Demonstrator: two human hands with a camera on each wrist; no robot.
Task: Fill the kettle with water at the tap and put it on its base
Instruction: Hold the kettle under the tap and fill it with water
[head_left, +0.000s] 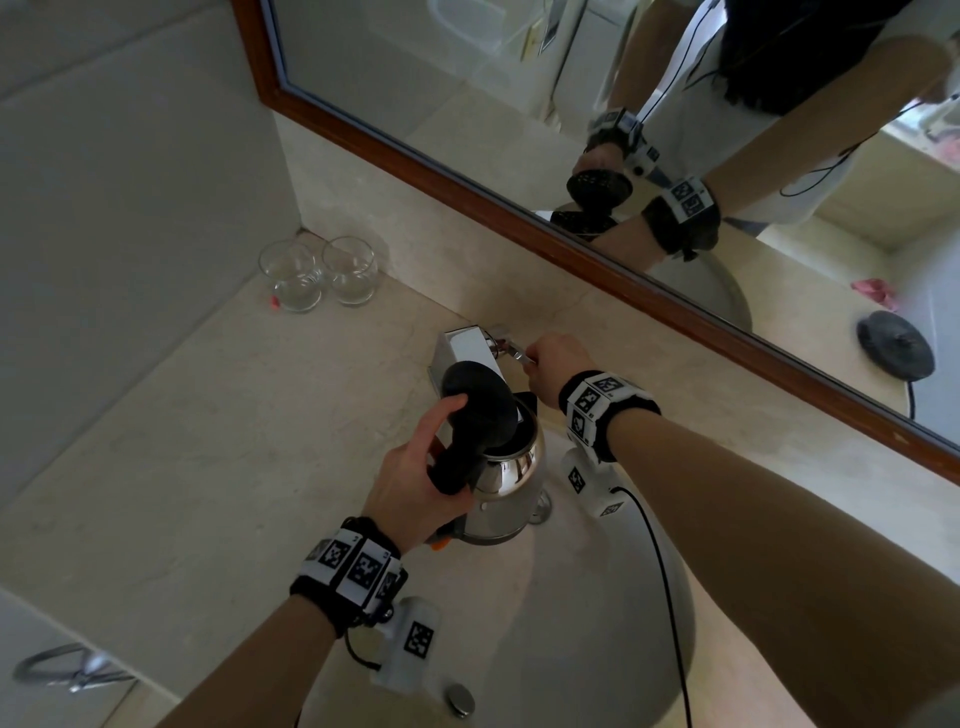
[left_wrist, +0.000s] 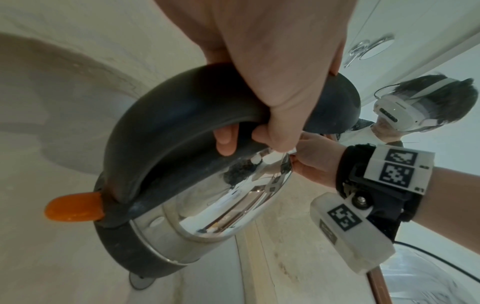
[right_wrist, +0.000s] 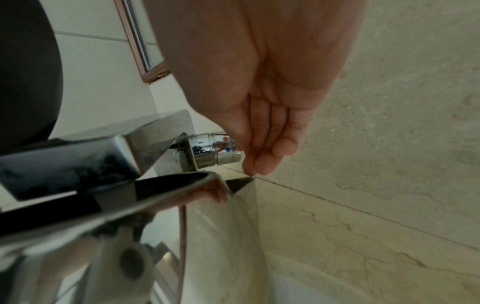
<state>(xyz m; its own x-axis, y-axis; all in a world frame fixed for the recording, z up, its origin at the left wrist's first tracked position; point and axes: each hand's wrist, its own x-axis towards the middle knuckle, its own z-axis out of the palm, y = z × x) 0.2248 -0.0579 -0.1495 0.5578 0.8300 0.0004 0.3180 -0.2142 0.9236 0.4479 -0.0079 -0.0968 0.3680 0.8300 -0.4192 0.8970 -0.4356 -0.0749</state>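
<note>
Kettle handle inside curled left fingers

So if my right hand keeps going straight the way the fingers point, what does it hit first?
Probably the tap's chrome knob: the right hand's fingertips are already beside its end, though whether they touch is unclear. Beyond it lies the stone backsplash.

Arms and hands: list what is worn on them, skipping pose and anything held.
Both forearms are bare, no sleeves or gloves. The left hand and right hand each have a black wrist strap with white blocks printed with black square codes. A white camera housing hangs under each wrist; a thin black cable trails from the right one.
</note>
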